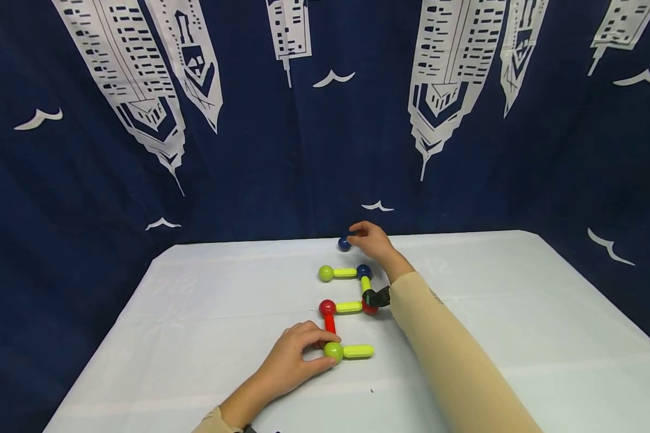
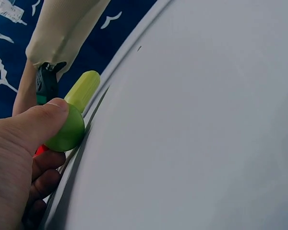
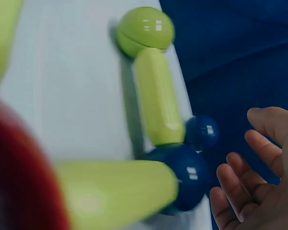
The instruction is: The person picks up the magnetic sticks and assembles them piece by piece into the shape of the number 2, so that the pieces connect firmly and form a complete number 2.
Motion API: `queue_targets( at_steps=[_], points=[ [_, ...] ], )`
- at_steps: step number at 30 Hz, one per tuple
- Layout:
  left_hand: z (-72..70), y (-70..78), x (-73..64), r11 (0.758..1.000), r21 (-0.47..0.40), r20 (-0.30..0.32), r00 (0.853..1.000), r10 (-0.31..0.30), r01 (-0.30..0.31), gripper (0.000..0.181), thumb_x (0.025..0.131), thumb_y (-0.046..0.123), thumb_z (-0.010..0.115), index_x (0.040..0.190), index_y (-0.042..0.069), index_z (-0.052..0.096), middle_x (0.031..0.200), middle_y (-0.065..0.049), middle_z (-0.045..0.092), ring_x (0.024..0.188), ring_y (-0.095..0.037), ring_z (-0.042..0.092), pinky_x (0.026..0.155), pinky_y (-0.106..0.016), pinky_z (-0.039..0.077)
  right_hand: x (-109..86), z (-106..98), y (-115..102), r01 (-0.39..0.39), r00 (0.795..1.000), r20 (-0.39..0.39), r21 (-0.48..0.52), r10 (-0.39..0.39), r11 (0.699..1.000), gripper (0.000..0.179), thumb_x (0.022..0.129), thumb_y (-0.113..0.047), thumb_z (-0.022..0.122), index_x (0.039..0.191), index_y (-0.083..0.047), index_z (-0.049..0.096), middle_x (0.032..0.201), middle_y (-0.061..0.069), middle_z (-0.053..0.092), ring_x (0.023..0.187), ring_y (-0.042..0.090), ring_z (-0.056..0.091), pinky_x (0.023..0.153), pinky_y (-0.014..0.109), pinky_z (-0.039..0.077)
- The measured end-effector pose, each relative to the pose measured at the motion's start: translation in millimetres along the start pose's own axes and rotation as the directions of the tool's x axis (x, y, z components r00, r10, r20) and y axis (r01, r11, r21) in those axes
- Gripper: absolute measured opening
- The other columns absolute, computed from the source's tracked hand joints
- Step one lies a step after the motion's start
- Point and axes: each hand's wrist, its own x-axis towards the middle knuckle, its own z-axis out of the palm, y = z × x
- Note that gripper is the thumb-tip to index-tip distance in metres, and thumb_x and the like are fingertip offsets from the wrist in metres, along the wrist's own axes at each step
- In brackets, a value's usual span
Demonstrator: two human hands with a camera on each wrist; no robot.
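Near the front of the table, my left hand [image 1: 292, 355] pinches a green ball [image 1: 333, 352] between thumb and fingers. A yellow-green rod [image 1: 359, 351] points right from that ball, and a red rod [image 1: 330, 323] runs back to a red ball [image 1: 327, 308]. From there the chain zigzags through another red ball [image 1: 370, 308], partly hidden by the right wristband, to a blue ball [image 1: 363, 272] and a green end ball [image 1: 326, 273]. At the back, my right hand [image 1: 372, 240] hovers beside a loose blue ball [image 1: 344, 244]; in the right wrist view its relaxed fingers [image 3: 233, 175] appear apart from it.
A white cloth [image 1: 222, 313] covers the table, whose far edge lies just behind the loose ball. A dark blue curtain [image 1: 281, 180] with white building prints hangs behind it. My right forearm [image 1: 455, 355] reaches across the table, right of the chain.
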Motion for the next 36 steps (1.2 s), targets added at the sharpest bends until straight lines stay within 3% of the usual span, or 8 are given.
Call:
queue_targets(
  at_steps=[5, 12, 20, 27, 32, 36],
  points=[
    [-0.9, 0.0, -1.3, 1.0, -0.002, -0.016, 1.0, 0.012, -0.012, 0.028, 0.086, 0.039, 0.078, 0.113, 0.037, 0.071, 0.096, 0.02, 0.062, 0.094, -0.001, 0.054, 0.088, -0.029, 0.044, 3.4, 9.4, -2.1, 0.004, 1.0, 0.028, -0.015, -0.004, 1.0, 0.047, 0.098, -0.023, 0.061, 0.142, -0.012, 0.051, 0.146, 0.016, 0.05, 0.132, 0.034, 0.048, 0.11, 0.048, 0.041],
    [-0.1, 1.9, -1.4, 1.0, -0.006, -0.001, 1.0, 0.022, -0.022, 0.028, 0.086, 0.037, 0.078, 0.114, 0.037, 0.071, 0.097, 0.02, 0.062, 0.095, -0.002, 0.054, 0.091, -0.031, 0.043, 3.9, 13.3, -1.1, 0.085, 0.982, 0.181, -0.125, -0.061, 0.989, 0.05, 0.101, -0.016, 0.051, 0.151, -0.014, 0.043, 0.16, 0.017, 0.034, 0.147, 0.037, 0.033, 0.12, 0.054, 0.028],
    [0.5, 1.8, -0.1, 1.0, 0.011, -0.001, 1.0, 0.029, -0.029, 0.029, 0.086, 0.038, 0.078, 0.114, 0.038, 0.07, 0.096, 0.021, 0.062, 0.095, 0.0, 0.054, 0.092, -0.033, 0.042, 5.5, 15.7, 3.9, 0.075, 0.989, 0.139, -0.176, -0.051, 0.982, 0.043, 0.096, -0.01, 0.056, 0.14, -0.014, 0.057, 0.151, 0.017, 0.047, 0.124, 0.032, 0.047, 0.11, 0.05, 0.038],
    [-0.8, 1.1, 0.2, 1.0, 0.018, -0.001, 1.0, 0.025, -0.025, 0.029, 0.085, 0.037, 0.078, 0.114, 0.038, 0.07, 0.096, 0.021, 0.062, 0.094, 0.0, 0.053, 0.091, -0.032, 0.042, 5.5, 13.5, 4.0, 0.083, 0.991, 0.116, -0.211, -0.059, 0.974, 0.036, 0.093, -0.006, 0.061, 0.129, -0.013, 0.065, 0.121, 0.017, 0.06, 0.1, 0.028, 0.053, 0.083, 0.036, 0.045],
    [-1.1, 1.9, 0.3, 1.0, 0.016, 0.006, 1.0, 0.008, -0.008, 0.03, 0.085, 0.037, 0.079, 0.113, 0.038, 0.07, 0.096, 0.02, 0.062, 0.094, 0.0, 0.053, 0.09, -0.032, 0.042, 3.3, 8.9, 0.2, 0.124, 0.989, 0.102, -0.214, -0.104, 0.969, 0.029, 0.096, -0.007, 0.056, 0.122, -0.011, 0.068, 0.118, 0.015, 0.065, 0.1, 0.026, 0.057, 0.084, 0.035, 0.047],
    [-1.0, 2.8, 0.3, 1.0, 0.014, 0.013, 1.0, -0.002, 0.002, 0.03, 0.085, 0.037, 0.079, 0.114, 0.039, 0.07, 0.096, 0.02, 0.062, 0.095, -0.001, 0.053, 0.09, -0.032, 0.042, -1.1, 6.9, -3.4, 0.173, 0.971, 0.204, -0.249, -0.123, 0.953, 0.034, 0.1, -0.017, 0.056, 0.133, -0.014, 0.062, 0.13, 0.017, 0.062, 0.111, 0.03, 0.058, 0.096, 0.043, 0.048]
  ],
)
